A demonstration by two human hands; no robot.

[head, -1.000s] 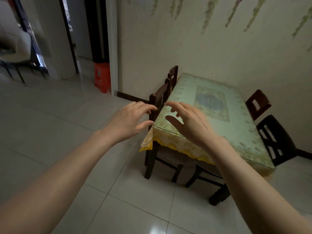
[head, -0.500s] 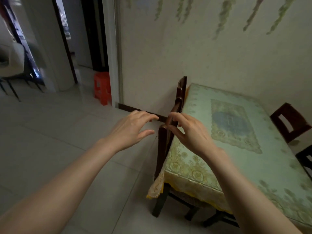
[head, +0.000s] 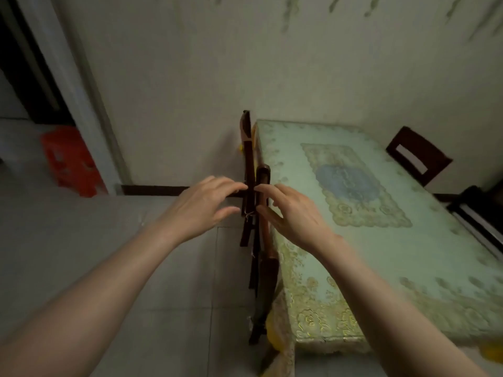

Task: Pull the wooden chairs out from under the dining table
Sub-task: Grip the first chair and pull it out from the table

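Two dark wooden chairs stand tucked against the left long side of the dining table (head: 381,257), which wears a pale green patterned cloth. I see their backs edge-on: the near chair (head: 265,268) by the table's front corner, the far chair (head: 247,148) nearer the wall. My left hand (head: 202,205) hovers left of the backs, fingers spread, fingertips reaching the far chair's back. My right hand (head: 292,210) hovers to their right over the table edge, fingers apart, at the near chair's top rail. Neither hand grips anything.
A third wooden chair (head: 419,156) stands at the table's far right side, and a black chair (head: 479,216) at the right edge. A red plastic stool (head: 70,161) sits by the door frame at left. Wall behind, tiled floor to the left.
I have come closer and moved left, so the chair backs now line up edge-on. Both hands have moved forward to the chair backs, still holding nothing.
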